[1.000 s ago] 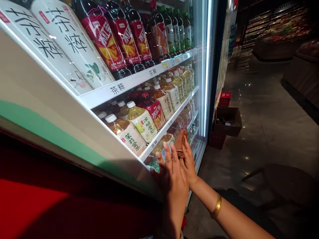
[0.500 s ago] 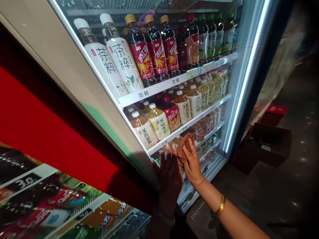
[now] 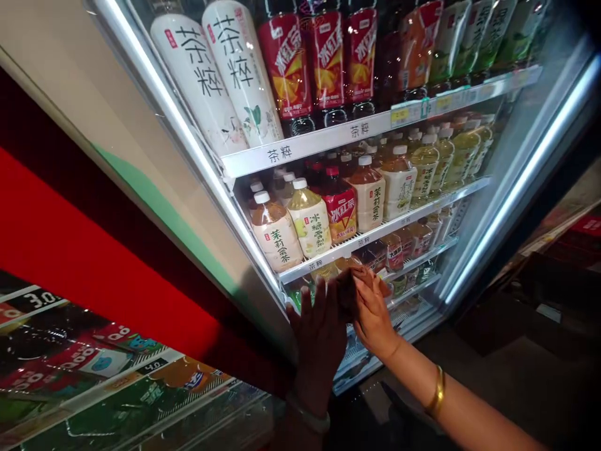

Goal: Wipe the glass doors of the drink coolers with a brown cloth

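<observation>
Brown cloth (image 3: 357, 277), grasped under the fingers of the right hand (image 3: 375, 316) — before the drink cooler (image 3: 197, 150). Just beside, left hand (image 3: 322, 329) — with fingers released, slightly spread.

Near five o'clock, the right fingers (image 3: 366, 297) hold a brown cloth (image 3: 348, 291); the shaded left fingers (image 3: 320, 302) spread just beside it, toward six. A gold bangle (image 3: 438, 393) circles the right arm (image 3: 474, 419). Bottles (image 3: 310, 219) line shelves (image 3: 319, 141) toward twelve; a red panel (image 3: 117, 275) slants at eight.
</observation>
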Available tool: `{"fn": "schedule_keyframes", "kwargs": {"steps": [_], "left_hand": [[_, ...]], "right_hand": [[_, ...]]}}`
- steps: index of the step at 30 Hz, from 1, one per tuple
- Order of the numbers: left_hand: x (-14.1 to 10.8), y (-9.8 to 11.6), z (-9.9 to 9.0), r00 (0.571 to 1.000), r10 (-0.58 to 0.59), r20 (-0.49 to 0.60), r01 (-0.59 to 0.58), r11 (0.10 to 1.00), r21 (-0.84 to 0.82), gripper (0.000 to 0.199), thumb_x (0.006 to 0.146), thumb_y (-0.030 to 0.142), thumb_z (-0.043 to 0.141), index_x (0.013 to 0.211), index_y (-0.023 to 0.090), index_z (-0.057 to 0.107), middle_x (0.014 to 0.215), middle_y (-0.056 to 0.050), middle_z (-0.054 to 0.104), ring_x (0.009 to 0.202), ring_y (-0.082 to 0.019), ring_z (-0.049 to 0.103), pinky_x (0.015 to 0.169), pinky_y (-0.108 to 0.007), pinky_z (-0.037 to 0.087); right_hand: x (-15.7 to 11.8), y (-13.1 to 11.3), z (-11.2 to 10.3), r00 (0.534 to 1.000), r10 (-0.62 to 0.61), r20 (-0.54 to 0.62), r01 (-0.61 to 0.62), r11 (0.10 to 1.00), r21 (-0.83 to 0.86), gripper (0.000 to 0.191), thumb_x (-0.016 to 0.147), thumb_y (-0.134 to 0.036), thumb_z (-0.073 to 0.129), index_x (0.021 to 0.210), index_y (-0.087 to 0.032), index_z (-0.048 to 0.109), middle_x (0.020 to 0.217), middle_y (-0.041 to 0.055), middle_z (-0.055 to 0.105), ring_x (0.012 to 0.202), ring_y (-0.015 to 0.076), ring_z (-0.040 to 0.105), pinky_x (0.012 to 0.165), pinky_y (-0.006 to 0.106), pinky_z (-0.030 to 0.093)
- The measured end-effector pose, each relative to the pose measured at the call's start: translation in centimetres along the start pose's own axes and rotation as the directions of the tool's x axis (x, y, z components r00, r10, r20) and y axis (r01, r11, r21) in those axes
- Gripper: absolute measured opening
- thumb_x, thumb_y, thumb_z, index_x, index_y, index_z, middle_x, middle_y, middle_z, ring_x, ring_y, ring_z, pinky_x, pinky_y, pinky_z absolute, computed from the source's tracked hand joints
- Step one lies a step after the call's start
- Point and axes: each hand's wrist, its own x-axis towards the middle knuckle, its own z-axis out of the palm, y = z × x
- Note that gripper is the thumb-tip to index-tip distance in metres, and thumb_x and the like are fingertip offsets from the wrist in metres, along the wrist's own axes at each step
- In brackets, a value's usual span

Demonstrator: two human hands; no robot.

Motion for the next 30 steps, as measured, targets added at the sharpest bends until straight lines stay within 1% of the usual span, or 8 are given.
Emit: {"fn": "schedule_keyframes", "kwargs": {"steps": [6, 11, 15, 18, 21, 25, 27, 30], "left_hand": [[-0.3, 0.2, 0.3, 0.999, 0.0, -0.033, 0.001, 1.0, 0.016, 0.066, 0.103, 0.032, 0.057, 0.165, 0.026, 0.037, 0.168, -0.003, 0.044, 0.168, -0.022, 0.008, 0.137, -0.049, -0.006], [-0.1, 1.1, 0.8, 0.996, -0.073, -0.052, 0.072, 0.997, -0.007, 0.067, 0.103, 0.031, 0.057, 0.166, 0.028, 0.035, 0.168, -0.003, 0.045, 0.168, -0.021, 0.007, 0.137, -0.05, -0.009], [0.1, 1.8, 1.2, 0.983, -0.141, -0.117, 0.134, 0.989, -0.068, 0.067, 0.104, 0.025, 0.05, 0.168, 0.026, 0.028, 0.174, 0.0, 0.029, 0.168, -0.019, 0.007, 0.137, -0.046, -0.009], [-0.1, 2.3, 1.2, 0.986, -0.133, -0.096, 0.127, 0.989, -0.07, 0.072, 0.102, 0.022, 0.054, 0.168, 0.028, 0.027, 0.177, 0.004, 0.016, 0.168, -0.019, 0.003, 0.136, -0.043, -0.012], [-0.5, 3.1, 1.3, 0.985, -0.151, -0.078, 0.145, 0.987, -0.076, 0.079, 0.098, 0.021, 0.058, 0.169, 0.028, 0.024, 0.179, 0.003, 0.011, 0.168, -0.022, -0.002, 0.135, -0.046, -0.016], [-0.8, 4.3, 1.9, 0.979, -0.197, -0.049, 0.193, 0.978, -0.074, 0.083, 0.095, 0.016, 0.051, 0.171, 0.023, 0.018, 0.18, 0.002, 0.004, 0.167, -0.025, -0.008, 0.134, -0.05, -0.018], [-0.7, 4.8, 2.6, 0.966, -0.252, -0.066, 0.249, 0.968, -0.041, 0.085, 0.094, 0.013, 0.046, 0.172, 0.026, 0.014, 0.179, 0.006, 0.003, 0.166, -0.023, -0.007, 0.135, -0.047, -0.015], [-0.5, 5.2, 4.0, 0.93, -0.34, -0.136, 0.347, 0.937, 0.033, 0.084, 0.098, 0.018, 0.046, 0.171, 0.035, 0.009, 0.179, 0.008, 0.004, 0.166, -0.027, -0.001, 0.137, -0.052, -0.008]], "right_hand": [[0.0, 0.5, -1.3, 0.993, -0.119, 0.019, 0.12, 0.985, -0.12, 0.075, 0.095, -0.004, 0.058, 0.161, -0.036, 0.043, 0.168, 0.0022, 0.045, 0.161, 0.0277, 0.03, 0.134, 0.057, 0.028], [1.3, -0.8, -0.6, 0.999, -0.026, -0.04, 0.02, 0.989, -0.149, 0.076, 0.095, -0.001, 0.055, 0.162, -0.033, 0.041, 0.172, 0.006, 0.037, 0.161, 0.032, 0.028, 0.132, 0.067, 0.023], [0.8, -0.6, -0.5, 0.999, -0.014, -0.031, 0.012, 0.997, -0.079, 0.078, 0.096, -0.004, 0.052, 0.167, -0.03, 0.031, 0.168, 0.0085, 0.042, 0.159, 0.0291, 0.033, 0.132, 0.065, 0.026], [0.2, 1.5, -2.0, 0.986, -0.159, 0.045, 0.162, 0.985, -0.058, 0.076, 0.094, -0.003, 0.058, 0.163, -0.03, 0.04, 0.168, 0.0041, 0.044, 0.159, 0.0246, 0.035, 0.136, 0.051, 0.026], [0.8, 3.1, -2.9, 0.99, -0.14, 0.0, 0.14, 0.987, -0.075, 0.075, 0.093, -0.002, 0.06, 0.159, -0.035, 0.046, 0.17, -0.0011, 0.042, 0.16, 0.0264, 0.031, 0.137, 0.053, 0.022], [2.4, 3.0, -2.3, 0.997, -0.072, -0.031, 0.071, 0.997, -0.011, 0.059, 0.097, -0.008, 0.056, 0.15, -0.032, 0.058, 0.15, 0.0023, 0.064, 0.152, 0.0255, 0.048, 0.13, 0.052, 0.042], [3.2, 3.3, -2.6, 0.986, -0.165, 0.018, 0.163, 0.984, 0.07, 0.05, 0.097, -0.008, 0.055, 0.14, -0.029, 0.067, 0.145, -0.0011, 0.069, 0.152, 0.0194, 0.048, 0.134, 0.039, 0.035], [4.7, 4.6, -4.0, 0.9, -0.422, 0.11, 0.404, 0.902, 0.151, 0.044, 0.096, -0.009, 0.053, 0.131, -0.026, 0.073, 0.152, -0.0036, 0.064, 0.159, 0.0227, 0.037, 0.138, 0.04, 0.024]]}}
